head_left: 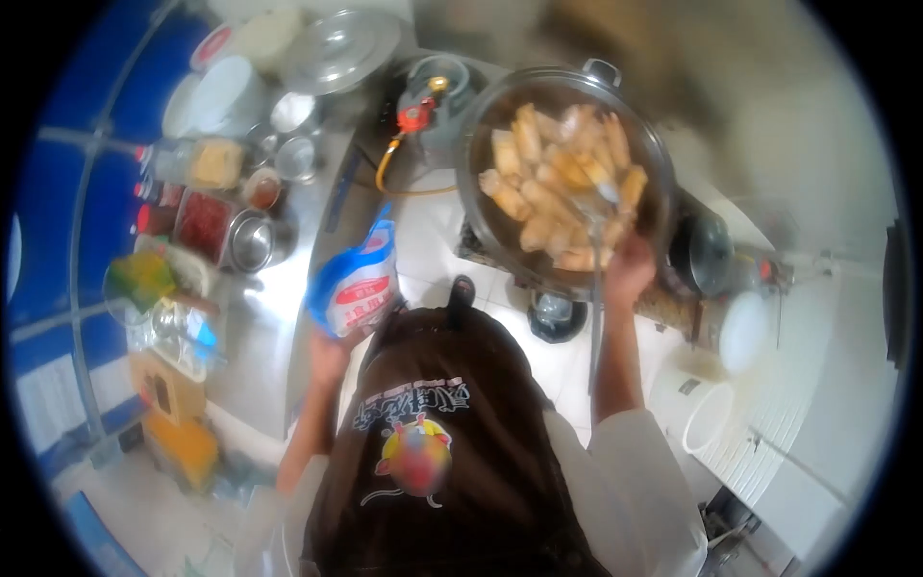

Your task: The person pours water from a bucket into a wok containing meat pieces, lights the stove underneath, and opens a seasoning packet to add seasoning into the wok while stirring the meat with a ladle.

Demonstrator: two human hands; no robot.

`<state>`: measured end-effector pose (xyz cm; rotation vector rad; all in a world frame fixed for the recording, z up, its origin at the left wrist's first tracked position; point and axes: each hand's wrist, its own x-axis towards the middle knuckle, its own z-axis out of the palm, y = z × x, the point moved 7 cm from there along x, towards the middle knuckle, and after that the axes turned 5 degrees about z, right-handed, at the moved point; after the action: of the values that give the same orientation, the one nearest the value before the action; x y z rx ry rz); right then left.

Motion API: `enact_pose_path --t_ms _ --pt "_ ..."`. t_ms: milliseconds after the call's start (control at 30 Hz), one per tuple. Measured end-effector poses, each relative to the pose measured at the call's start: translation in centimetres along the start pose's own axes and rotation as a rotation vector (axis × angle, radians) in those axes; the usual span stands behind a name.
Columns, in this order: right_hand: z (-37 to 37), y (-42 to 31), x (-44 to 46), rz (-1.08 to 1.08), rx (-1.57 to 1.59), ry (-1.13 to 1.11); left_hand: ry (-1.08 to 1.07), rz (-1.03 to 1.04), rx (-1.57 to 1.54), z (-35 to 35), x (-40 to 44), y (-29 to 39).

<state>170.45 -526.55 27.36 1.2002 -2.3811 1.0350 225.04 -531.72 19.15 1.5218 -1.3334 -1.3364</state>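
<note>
My left hand (332, 351) is closed around the lower part of a blue and white plastic bag (363, 288) with red print, held upright beside the steel counter. To the right, my right hand (631, 265) is at the near rim of a wide metal pot (468, 207). Its fingers are closed at the long handle of a ladle (595, 317), though blur hides the exact grip. The ladle's head lies among pale tan, elongated food pieces (546, 200) heaped in the pot; their exact kind is unclear.
On the left, a steel counter (279, 332) carries bowls, bottles and a tray of dark red food (205, 225). A gas cylinder (452, 120) with an orange hose stands behind. A black wok (707, 252) and a white bucket (690, 413) are at right.
</note>
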Motion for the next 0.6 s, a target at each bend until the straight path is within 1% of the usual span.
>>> enact_pose_path --t_ms 33,67,100,133,167,200,233,267,300,333,367,400,433,467,500,567,600 --pt "0.2 1.5 0.3 0.277 0.268 -0.006 -0.001 -0.019 0.093 -0.3 -0.4 -1.3" --pt "3.9 1.7 0.2 0.555 0.582 -0.051 0.054 -0.034 0.207 -2.7 -1.2 -1.6" --pt "4.9 0.4 1.0 0.534 0.804 -0.066 0.006 -0.126 -0.032 -2.0 -0.6 0.1" --pt "6.8 -0.3 1.1 0.727 0.756 -0.129 -0.010 -0.118 -0.029 -2.3 -0.5 0.0" --pt "11.6 -5.8 0.4 0.833 1.012 -0.251 0.096 -0.063 0.088 -4.3 -1.1 -1.0" --pt "13.1 -6.4 0.4 0.779 1.025 -0.269 0.016 -0.209 -0.034 -4.6 -0.6 -0.9" --pt "16.3 -10.9 -0.9 0.768 1.053 -0.402 0.069 -0.163 0.000 -5.5 -0.6 -3.0" --pt "19.8 -16.3 -2.4 0.743 1.086 -0.548 0.125 -0.090 -0.076 -6.5 -1.0 -2.4" --pt "20.7 -18.0 -2.4 0.782 1.150 -0.554 0.116 -0.129 -0.146 -6.9 -0.8 -2.5" --pt "22.8 -21.4 -4.0 0.806 1.101 -0.664 0.113 -0.165 -0.215 -7.5 -0.9 -2.3" --pt "26.1 -24.6 -6.0 0.834 1.100 -0.739 0.135 -0.109 -0.192 -8.8 -0.9 -1.4" --pt "26.4 -24.1 -6.8 0.846 1.123 -0.738 0.131 -0.102 -0.188 -8.5 -2.3 -2.2" --pt "29.9 -31.1 -8.7 0.834 1.127 -0.875 0.216 -0.090 -0.169 -10.5 -2.7 -2.6" --pt "33.3 -34.6 -10.3 0.857 1.142 -0.914 0.286 -0.087 -0.148 -12.3 -3.0 -3.0" --pt "36.8 -36.1 -12.5 0.885 1.170 -0.951 0.318 -0.141 -0.122 -13.0 -3.8 -3.6" --pt "44.0 -39.6 -16.1 0.963 1.205 -0.977 0.392 -0.210 -0.164 -14.7 -5.1 -3.7" --pt "47.1 -40.5 -17.5 0.966 1.207 -0.984 0.412 -0.258 -0.153 -15.4 -5.7 -4.3"
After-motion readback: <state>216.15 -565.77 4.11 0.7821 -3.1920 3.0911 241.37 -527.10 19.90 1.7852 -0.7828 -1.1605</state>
